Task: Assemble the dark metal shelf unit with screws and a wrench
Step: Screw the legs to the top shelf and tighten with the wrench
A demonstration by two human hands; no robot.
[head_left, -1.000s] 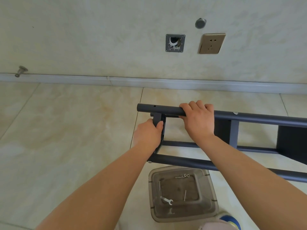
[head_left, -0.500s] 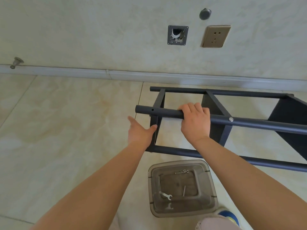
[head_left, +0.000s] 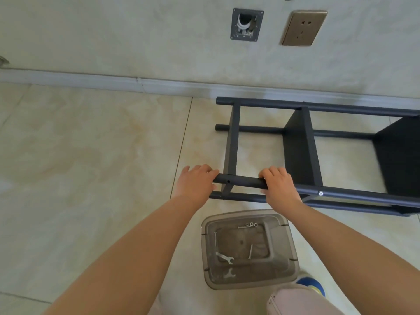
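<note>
The dark metal shelf unit (head_left: 302, 144) lies on its side on the tiled floor, its round tubes running right. My right hand (head_left: 280, 186) grips the upper near tube, fingers curled over it. My left hand (head_left: 196, 184) sits at that tube's open left end, fingers curved over its tip. A silver screw head (head_left: 320, 193) shows on the tube to the right of my right hand. Below, a clear plastic bin (head_left: 281, 223) holds a small wrench (head_left: 225, 258), a second wrench (head_left: 229, 274), long screws (head_left: 250, 251) and washers (head_left: 251, 224).
The wall and skirting board (head_left: 136, 84) run just behind the shelf. A wall socket (head_left: 304, 27) and an open cable box (head_left: 246, 25) are on the wall. My knee (head_left: 295, 301) and a blue object (head_left: 310, 284) sit at bottom right.
The shelf frame has tipped away from me, its far tubes now showing near the wall. My left hand left the cross bar and came to the tube's end. The view tilted down.
</note>
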